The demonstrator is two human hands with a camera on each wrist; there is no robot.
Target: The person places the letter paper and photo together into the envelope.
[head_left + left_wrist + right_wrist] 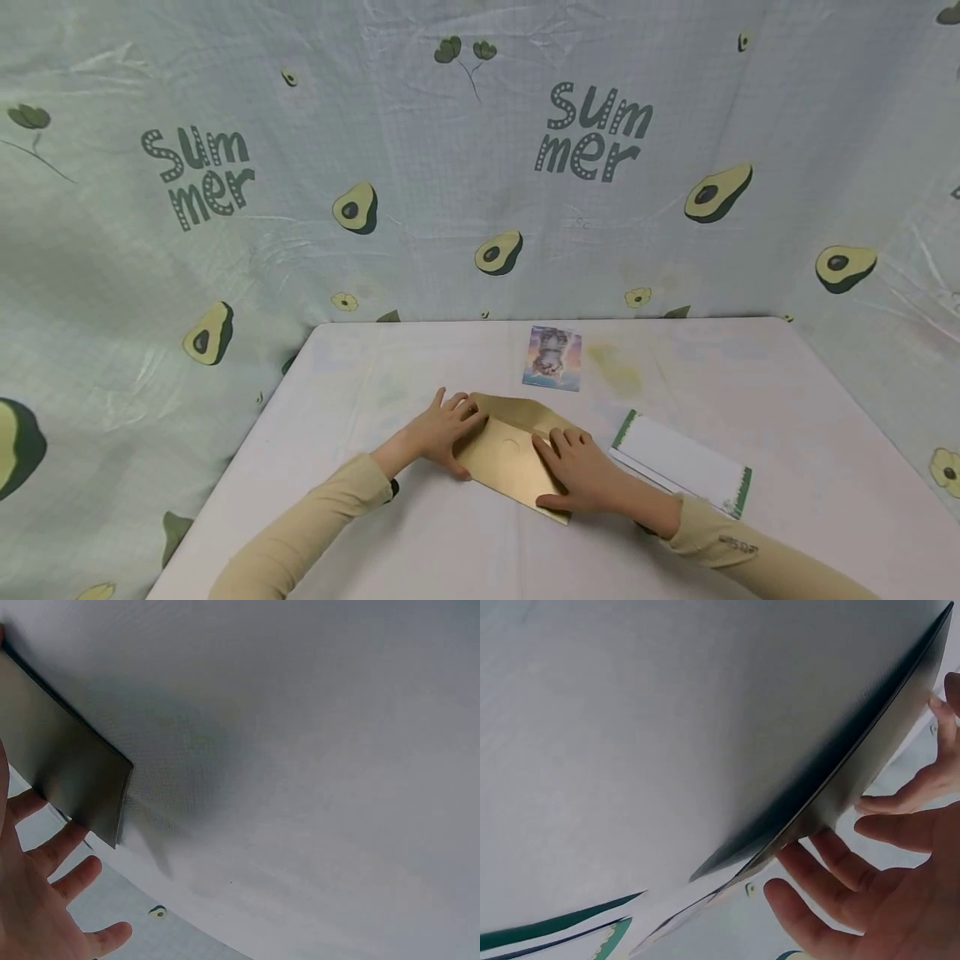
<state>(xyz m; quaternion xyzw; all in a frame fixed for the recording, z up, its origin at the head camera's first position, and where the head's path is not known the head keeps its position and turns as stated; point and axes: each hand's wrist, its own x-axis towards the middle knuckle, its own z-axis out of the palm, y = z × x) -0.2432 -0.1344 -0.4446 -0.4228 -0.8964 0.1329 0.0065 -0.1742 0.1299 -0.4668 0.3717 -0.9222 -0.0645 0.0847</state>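
A gold envelope [510, 458] lies on the table in front of me, its long flap [517, 410] raised along the far side. My left hand [446, 429] is spread over its left end, fingers on the paper and thumb by the near corner. On the right end rests my right hand [581, 475], with its fingertips near the flap's fold and its thumb close to the near edge. In the left wrist view the fingers look straight against the envelope [75, 769]. Extended fingers touch the envelope [855, 784] in the right wrist view too.
Beyond the envelope lies a picture card [552, 358] in pink and blue. White paper pieces with green grassy ends [682, 458] lie to the right, partly under the right forearm. A pale cloth covers the table [375, 533], and an avocado-print curtain [420, 167] hangs behind.
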